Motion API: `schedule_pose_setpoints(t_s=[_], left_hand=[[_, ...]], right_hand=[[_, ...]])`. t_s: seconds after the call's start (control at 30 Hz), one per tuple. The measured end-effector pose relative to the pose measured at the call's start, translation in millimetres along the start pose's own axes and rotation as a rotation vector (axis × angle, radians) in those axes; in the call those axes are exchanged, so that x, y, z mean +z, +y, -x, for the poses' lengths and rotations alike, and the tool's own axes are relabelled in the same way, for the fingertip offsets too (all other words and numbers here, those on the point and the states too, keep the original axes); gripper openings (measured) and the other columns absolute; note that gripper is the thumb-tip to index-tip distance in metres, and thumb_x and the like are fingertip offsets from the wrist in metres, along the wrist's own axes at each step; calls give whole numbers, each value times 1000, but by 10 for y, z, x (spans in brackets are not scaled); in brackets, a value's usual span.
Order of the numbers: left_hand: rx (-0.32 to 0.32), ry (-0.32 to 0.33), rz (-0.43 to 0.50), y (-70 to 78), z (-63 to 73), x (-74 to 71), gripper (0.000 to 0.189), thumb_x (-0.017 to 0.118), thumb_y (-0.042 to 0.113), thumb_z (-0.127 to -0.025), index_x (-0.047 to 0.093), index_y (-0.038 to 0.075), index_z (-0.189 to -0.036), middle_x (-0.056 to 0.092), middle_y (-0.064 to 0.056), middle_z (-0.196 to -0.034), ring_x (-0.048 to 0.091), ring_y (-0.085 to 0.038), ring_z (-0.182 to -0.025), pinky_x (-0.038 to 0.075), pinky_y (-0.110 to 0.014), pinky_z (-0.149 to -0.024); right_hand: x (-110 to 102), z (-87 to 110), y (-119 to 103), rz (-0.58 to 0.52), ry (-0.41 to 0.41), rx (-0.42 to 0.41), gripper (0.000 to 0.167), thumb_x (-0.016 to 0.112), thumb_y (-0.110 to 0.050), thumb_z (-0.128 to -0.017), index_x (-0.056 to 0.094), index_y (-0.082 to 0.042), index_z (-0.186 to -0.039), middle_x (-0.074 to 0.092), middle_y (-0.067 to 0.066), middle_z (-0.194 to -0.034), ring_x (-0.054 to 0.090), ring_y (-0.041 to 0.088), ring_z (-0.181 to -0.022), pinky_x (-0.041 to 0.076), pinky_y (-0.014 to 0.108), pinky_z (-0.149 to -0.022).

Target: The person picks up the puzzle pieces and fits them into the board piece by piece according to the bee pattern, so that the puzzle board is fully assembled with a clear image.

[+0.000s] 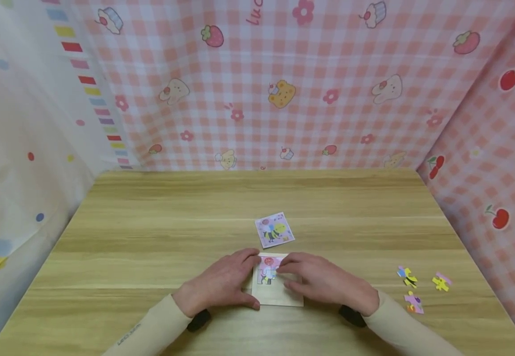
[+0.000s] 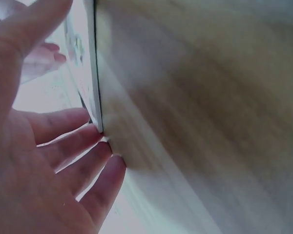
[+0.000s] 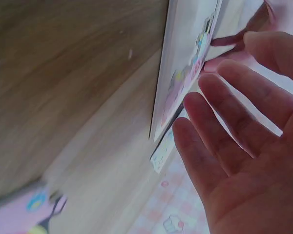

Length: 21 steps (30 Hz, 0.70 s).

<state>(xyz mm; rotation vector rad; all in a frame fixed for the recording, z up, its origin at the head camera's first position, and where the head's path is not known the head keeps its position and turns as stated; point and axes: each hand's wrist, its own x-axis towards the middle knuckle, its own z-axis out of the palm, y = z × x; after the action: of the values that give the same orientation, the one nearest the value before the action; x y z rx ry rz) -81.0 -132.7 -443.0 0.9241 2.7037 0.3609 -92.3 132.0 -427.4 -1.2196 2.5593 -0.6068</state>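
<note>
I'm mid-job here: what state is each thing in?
Pale square puzzle tray: partly filled, near part bare
Square bee picture card: face up, askew beyond tray
Blue, yellow and black jigsaw piece: loose, outside tray
Mostly yellow jigsaw piece: loose, outside tray
Mostly pink jigsaw piece: loose, outside tray
Left hand: fingers extended, at tray's left edge
Right hand: fingers extended over tray's right side

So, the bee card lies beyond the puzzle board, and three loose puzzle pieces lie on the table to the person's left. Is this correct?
Not quite: the three loose puzzle pieces lie on the table to the person's right, as the head view shows. The bee card does lie beyond the puzzle board.
</note>
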Motion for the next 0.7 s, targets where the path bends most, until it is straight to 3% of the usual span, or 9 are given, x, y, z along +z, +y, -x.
schedule_pose_setpoints(t_s=[0.13,0.47,0.7], left_hand=[[5,-14,27,-23,7,-8,100,85,60,-78,47,3,-152,42,-11,-159,44,-27,-143,42,-44,-115],[45,25,3,-15,10,2,95,86,54,-79,50,-1,-148,45,-14,-154,48,-28,-139,46,-45,-110],[44,33,-1,-13,5,14,96,86,53,-79,49,-2,-148,44,-15,-155,47,-29,-139,45,-45,-111]], right_hand=[[-41,122,39,-8,86,19,24,67,-22,-102,75,-10,-121,68,0,-124,64,17,-115,55,41,-98],[-202,392,129,11,264,84,13,71,-16,-99,73,-12,-111,70,-2,-115,67,19,-108,58,45,-91],[-286,556,186,-5,399,113,18,77,-12,-94,71,-16,-110,70,-5,-114,68,9,-91,59,39,-83]])
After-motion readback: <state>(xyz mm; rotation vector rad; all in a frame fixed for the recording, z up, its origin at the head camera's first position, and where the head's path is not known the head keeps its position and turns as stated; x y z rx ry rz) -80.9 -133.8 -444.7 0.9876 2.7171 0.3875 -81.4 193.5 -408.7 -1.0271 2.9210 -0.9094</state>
